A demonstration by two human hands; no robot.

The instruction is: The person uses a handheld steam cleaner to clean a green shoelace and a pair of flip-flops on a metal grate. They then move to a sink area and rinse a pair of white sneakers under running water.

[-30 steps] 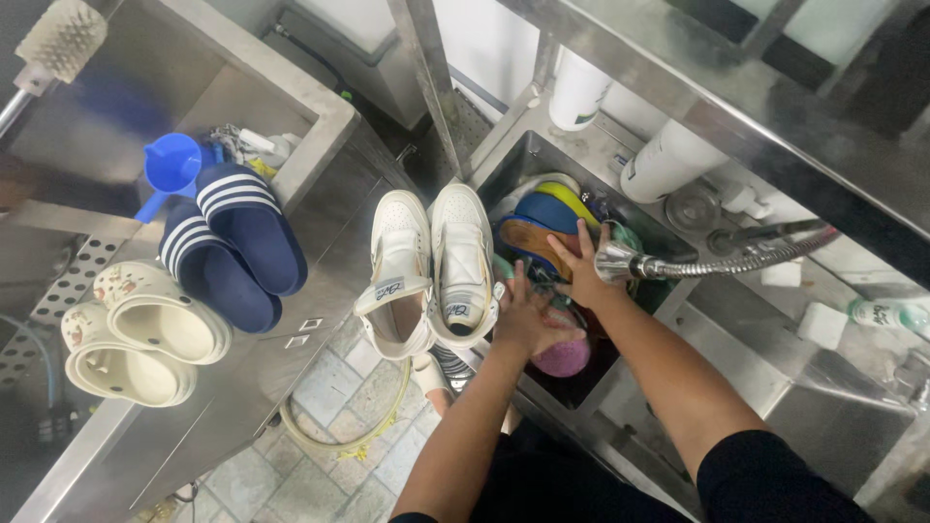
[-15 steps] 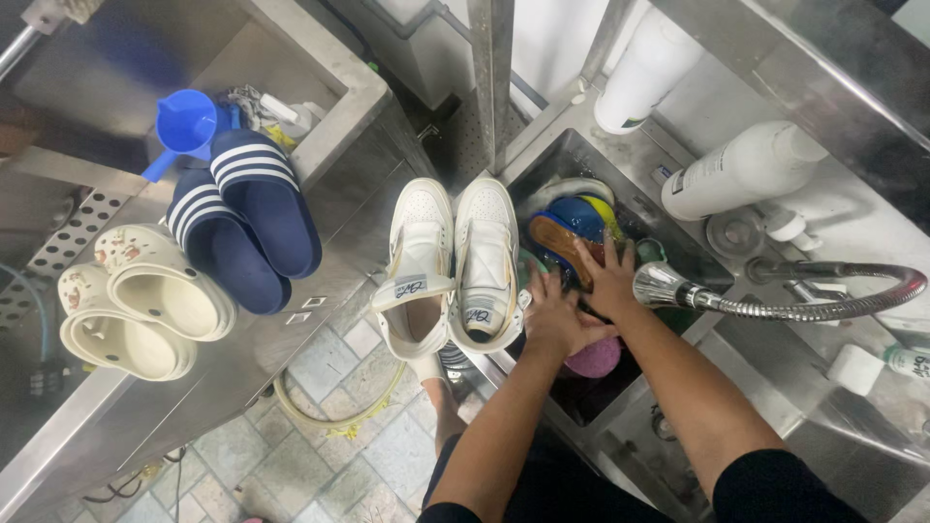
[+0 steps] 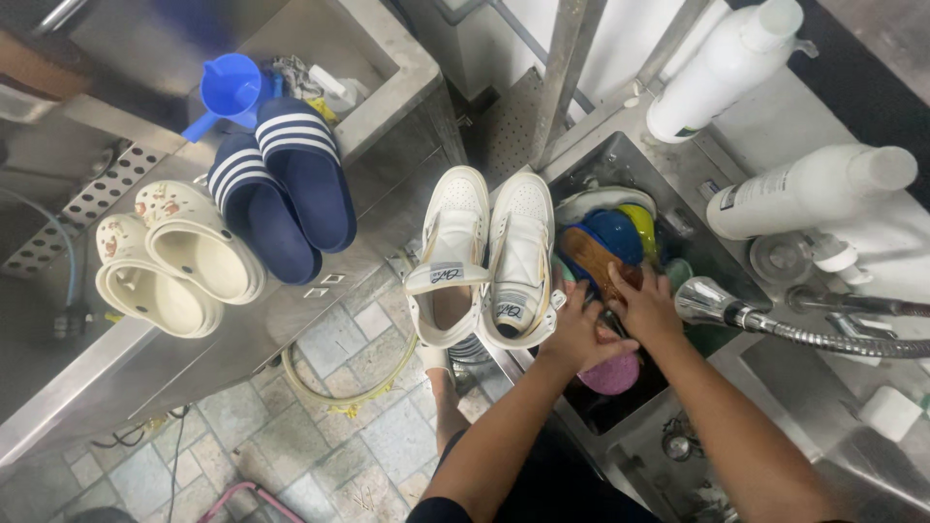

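Both my hands reach into a steel sink packed with coloured things. My left hand lies just right of a pair of white high-top sneakers standing on the sink's left rim. My right hand touches it, fingers on a blue item with a brown inside. A small dark thing sits between the two hands; who grips it is unclear. A pink rounded item lies under my left wrist. A metal spray head on a flexible hose hangs just right of my right hand.
Navy striped slides and cream clogs rest on the steel counter at left, with a blue scoop behind them. Two white bottles lie at upper right. A yellowish hose lies on the tiled floor.
My hands stay together in the sink and have shifted only slightly. The view has swung, so the shoes and sink sit lower and more to the right.
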